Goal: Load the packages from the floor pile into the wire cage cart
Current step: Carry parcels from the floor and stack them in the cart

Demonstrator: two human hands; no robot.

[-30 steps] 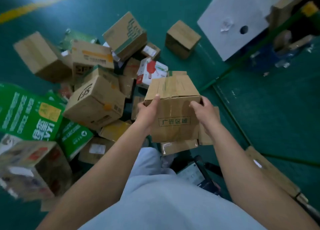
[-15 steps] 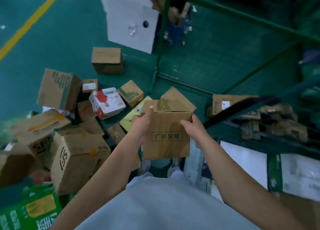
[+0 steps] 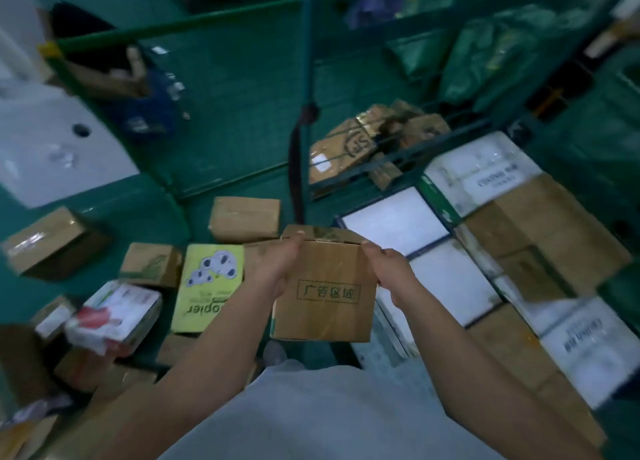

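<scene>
Swinging right since a second ago, we've carried the brown carton [image 3: 325, 286] off the floor pile [image 3: 145, 286], and the wire cage cart [image 3: 519, 252] now fills the 3 o'clock side where bare green floor used to be.

Left to right: at 9 o'clock the pile sits on the floor, mostly taped corrugated boxes plus a glossy red-and-white pack [image 3: 114, 316] and a flat yellow box [image 3: 209, 286] with a panda print. Dead centre, our left hand [image 3: 277, 269] grips the carton's left edge, fingers curled over the top, and our right hand [image 3: 388, 269] grips the right edge the same way. The carton is plain matte cardboard, roughly cube shaped, with a dashed stamp on the near face, held in the air just short of the cart. At 3 o'clock the cart already holds white foam-looking boxes and flat brown cartons packed tight behind a dark wire rail.

What could go wrong, we reckon: we're only holding by the top edges, so a loose flap could give and drop it. Clipping the rail on the way in could also knock it askew, since the stacked tops look uneven.
</scene>
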